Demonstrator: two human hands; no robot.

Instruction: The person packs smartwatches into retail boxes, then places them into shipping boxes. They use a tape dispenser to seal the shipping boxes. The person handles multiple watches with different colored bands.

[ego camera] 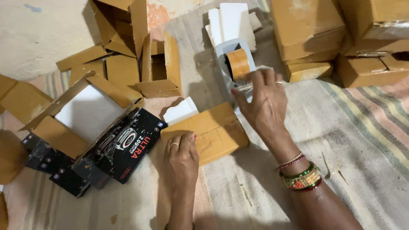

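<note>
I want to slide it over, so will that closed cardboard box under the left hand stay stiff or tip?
The box looks stiff: its flaps are shut flat. It is low and wide on the mat, so it should slide rather than tip. The left hand pressing down may add drag.

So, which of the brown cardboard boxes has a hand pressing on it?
The closed brown box in the middle, under the left hand. Its flaps are shut, whereas the open boxes behind it lie untouched. The right hand is at the tape dispenser.

place: home packing workspace | floor: striped mat (362,127) | evidence: stacked cardboard boxes (311,30), tape dispenser (234,64)
</note>
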